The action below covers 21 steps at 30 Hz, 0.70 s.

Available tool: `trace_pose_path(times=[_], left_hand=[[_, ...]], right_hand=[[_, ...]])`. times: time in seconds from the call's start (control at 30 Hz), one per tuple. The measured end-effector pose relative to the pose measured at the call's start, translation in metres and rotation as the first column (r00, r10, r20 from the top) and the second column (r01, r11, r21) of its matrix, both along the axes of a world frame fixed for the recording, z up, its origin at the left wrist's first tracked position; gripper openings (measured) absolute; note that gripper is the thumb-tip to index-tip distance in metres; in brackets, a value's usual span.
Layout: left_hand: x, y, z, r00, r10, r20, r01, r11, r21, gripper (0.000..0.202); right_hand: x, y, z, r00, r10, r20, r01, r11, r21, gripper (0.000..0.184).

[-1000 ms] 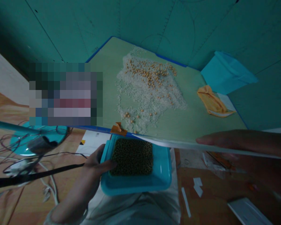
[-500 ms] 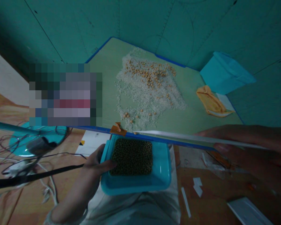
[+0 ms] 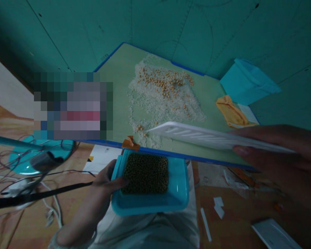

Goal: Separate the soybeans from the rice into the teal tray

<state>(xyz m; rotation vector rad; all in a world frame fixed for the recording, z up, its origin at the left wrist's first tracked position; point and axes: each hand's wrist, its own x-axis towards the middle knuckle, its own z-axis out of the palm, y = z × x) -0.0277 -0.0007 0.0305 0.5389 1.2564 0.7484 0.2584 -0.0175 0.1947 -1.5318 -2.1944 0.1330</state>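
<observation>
The left grip (image 3: 103, 181) clasps the tray (image 3: 150, 205) of beans (image 3: 146, 173) under the desk (image 3: 119, 69) edge, the right grip (image 3: 277, 159) pinches a white paddle (image 3: 197, 133), best held flat against the rice (image 3: 158, 103).

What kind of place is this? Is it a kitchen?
Probably not a kitchen; it looks more like a home work desk. A ruled green cutting mat is spread out, a board on it carries spilled rice and yellow beans, and loose cables lie on the wooden floor.

Dim, teal-tinted light; edges bend (wide lens), soft focus throughout.
</observation>
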Motion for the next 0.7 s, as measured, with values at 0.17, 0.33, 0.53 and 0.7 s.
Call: trace_pose_path(times=[0.17, 0.33, 0.53, 0.7], left_hand=[[-0.001, -0.001, -0.002, 0.999, 0.008, 0.034, -0.009, 1.000, 0.002, 0.040], [-0.002, -0.004, -0.002, 1.000, -0.006, 0.018, 0.005, 1.000, 0.011, 0.039], [-0.001, -0.002, -0.003, 1.000, 0.010, 0.011, -0.010, 1.000, -0.014, 0.038], [-0.001, -0.002, -0.004, 0.999, 0.010, 0.037, -0.009, 1.000, -0.030, 0.041]], right_hand=[[-0.006, 0.010, -0.001, 0.997, 0.082, -0.005, -0.082, 0.992, -0.098, 0.034], [-0.002, 0.008, 0.000, 0.995, 0.099, 0.027, -0.097, 0.992, -0.084, 0.034], [0.001, 0.000, 0.001, 0.993, 0.089, 0.075, -0.081, 0.991, -0.108, 0.038], [-0.001, 0.007, 0.004, 0.993, 0.104, 0.057, -0.099, 0.992, -0.074, 0.035]])
